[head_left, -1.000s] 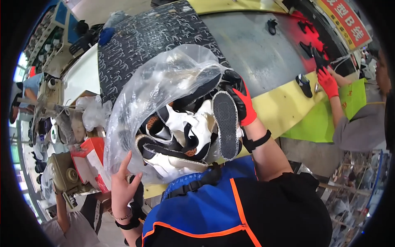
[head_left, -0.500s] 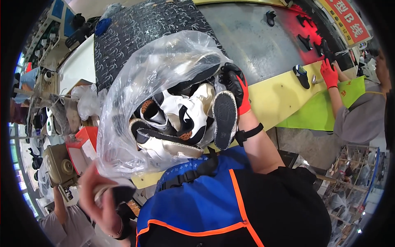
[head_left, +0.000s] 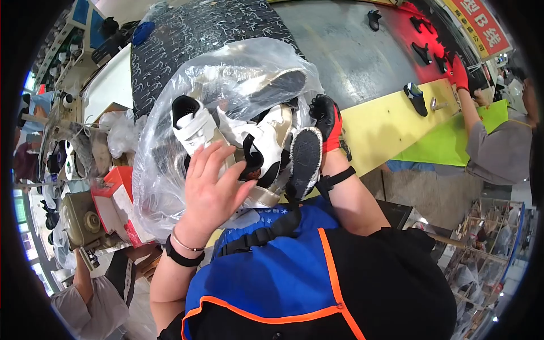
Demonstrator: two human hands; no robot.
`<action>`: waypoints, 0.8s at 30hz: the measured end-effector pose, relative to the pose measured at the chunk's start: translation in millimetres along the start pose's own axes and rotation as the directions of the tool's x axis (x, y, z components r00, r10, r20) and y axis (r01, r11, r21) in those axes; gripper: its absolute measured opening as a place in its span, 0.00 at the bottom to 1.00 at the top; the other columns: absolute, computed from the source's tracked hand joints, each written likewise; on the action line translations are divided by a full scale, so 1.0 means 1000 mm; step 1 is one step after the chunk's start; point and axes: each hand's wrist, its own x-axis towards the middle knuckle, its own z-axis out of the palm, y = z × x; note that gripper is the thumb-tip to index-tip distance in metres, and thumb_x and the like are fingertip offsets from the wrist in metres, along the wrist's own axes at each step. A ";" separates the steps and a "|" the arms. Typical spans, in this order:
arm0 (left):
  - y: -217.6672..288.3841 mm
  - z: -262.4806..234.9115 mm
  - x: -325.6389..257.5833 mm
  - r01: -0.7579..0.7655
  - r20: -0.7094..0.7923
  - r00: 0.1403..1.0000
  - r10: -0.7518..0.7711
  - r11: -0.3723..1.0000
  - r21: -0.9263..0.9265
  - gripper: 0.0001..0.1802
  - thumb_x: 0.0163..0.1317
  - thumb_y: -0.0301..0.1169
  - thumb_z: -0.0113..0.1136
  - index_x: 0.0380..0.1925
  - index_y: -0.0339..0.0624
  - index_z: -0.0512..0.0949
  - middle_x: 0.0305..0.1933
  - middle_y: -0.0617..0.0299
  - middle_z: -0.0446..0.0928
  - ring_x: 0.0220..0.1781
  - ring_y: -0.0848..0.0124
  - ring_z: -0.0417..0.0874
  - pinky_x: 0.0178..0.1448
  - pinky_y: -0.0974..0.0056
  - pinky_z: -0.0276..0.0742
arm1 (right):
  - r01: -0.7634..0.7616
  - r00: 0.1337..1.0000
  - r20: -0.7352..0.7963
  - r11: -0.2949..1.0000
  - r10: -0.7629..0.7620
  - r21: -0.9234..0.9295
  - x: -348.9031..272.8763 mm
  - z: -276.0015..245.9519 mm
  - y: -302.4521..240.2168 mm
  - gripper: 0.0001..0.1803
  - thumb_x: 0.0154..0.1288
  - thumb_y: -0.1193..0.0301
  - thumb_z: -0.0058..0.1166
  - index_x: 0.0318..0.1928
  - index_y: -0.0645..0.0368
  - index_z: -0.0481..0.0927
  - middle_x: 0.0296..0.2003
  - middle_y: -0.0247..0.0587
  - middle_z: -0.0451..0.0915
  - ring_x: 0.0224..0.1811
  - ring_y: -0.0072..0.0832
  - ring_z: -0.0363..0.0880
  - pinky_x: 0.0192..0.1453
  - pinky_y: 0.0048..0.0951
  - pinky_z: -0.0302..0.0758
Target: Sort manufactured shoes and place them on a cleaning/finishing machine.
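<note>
Left hand (head_left: 211,190) presses open-fingered on the clear bag (head_left: 170,164) of shoes (head_left: 258,150); gloved right hand (head_left: 327,116) grips its side.

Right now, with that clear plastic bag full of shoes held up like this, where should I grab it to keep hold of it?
Probably grip the clear plastic bag from underneath, both sides. It bulges with white and black shoes, so the weight sits low. The left hand already presses its near left face; the right hand, in a black and red glove, braces the right side by a shoe sole.
</note>
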 end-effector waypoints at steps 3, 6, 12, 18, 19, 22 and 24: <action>0.032 0.024 0.031 -0.070 -0.023 0.997 0.067 0.984 -0.161 0.23 0.40 0.31 0.73 0.40 0.42 0.79 0.40 0.57 0.75 0.43 0.58 0.79 0.46 0.59 0.76 | -0.119 0.983 -0.128 0.989 0.130 0.092 0.003 -0.005 0.008 0.12 0.70 0.65 0.48 0.36 0.59 0.81 0.30 0.33 0.81 0.30 0.21 0.78 0.36 0.23 0.75; 0.061 0.055 0.055 0.067 0.242 0.969 -0.055 0.997 -0.043 0.36 0.45 0.42 0.71 0.55 0.44 0.72 0.39 0.54 0.73 0.39 0.56 0.78 0.43 0.58 0.75 | -0.075 0.975 -0.203 0.995 0.086 0.062 -0.014 0.011 -0.002 0.09 0.68 0.66 0.53 0.38 0.58 0.80 0.30 0.31 0.80 0.30 0.20 0.76 0.36 0.24 0.74; 0.065 0.080 0.066 0.126 0.388 0.911 -0.139 0.990 0.058 0.29 0.48 0.39 0.69 0.50 0.47 0.70 0.36 0.49 0.72 0.34 0.52 0.78 0.40 0.55 0.74 | -0.279 0.905 -0.188 0.866 0.381 0.416 -0.037 -0.023 -0.016 0.12 0.70 0.64 0.51 0.45 0.59 0.79 0.37 0.32 0.79 0.39 0.22 0.77 0.46 0.26 0.75; 0.050 0.078 0.059 0.322 0.431 0.875 -0.223 0.931 -0.173 0.27 0.49 0.31 0.67 0.50 0.46 0.69 0.32 0.48 0.77 0.31 0.50 0.81 0.36 0.53 0.77 | -0.327 0.931 0.218 0.934 0.292 0.146 -0.076 -0.086 -0.045 0.21 0.70 0.66 0.50 0.59 0.63 0.71 0.53 0.39 0.76 0.52 0.26 0.76 0.59 0.31 0.72; 0.048 0.072 0.062 0.416 0.441 0.854 -0.276 0.871 -0.260 0.26 0.50 0.27 0.66 0.51 0.45 0.69 0.31 0.51 0.78 0.30 0.56 0.82 0.35 0.58 0.77 | -0.446 0.851 0.377 0.882 0.366 0.150 -0.077 -0.088 -0.063 0.23 0.70 0.66 0.51 0.61 0.63 0.69 0.56 0.40 0.74 0.56 0.27 0.75 0.62 0.32 0.71; 0.040 0.062 0.066 0.546 0.399 0.835 -0.378 0.659 -0.518 0.26 0.53 0.22 0.65 0.52 0.44 0.69 0.27 0.58 0.76 0.27 0.69 0.80 0.32 0.66 0.74 | -0.390 0.755 0.580 0.920 0.306 0.022 -0.080 -0.071 -0.105 0.31 0.65 0.69 0.55 0.67 0.63 0.63 0.60 0.43 0.72 0.63 0.29 0.70 0.65 0.34 0.68; 0.033 0.052 0.070 0.512 0.331 0.838 -0.434 0.415 -0.752 0.26 0.56 0.20 0.65 0.54 0.43 0.69 0.25 0.68 0.73 0.25 0.82 0.73 0.31 0.75 0.70 | -0.408 0.683 0.648 0.912 0.338 -0.045 -0.079 -0.059 -0.125 0.34 0.63 0.72 0.56 0.68 0.63 0.60 0.60 0.42 0.71 0.63 0.31 0.70 0.66 0.33 0.68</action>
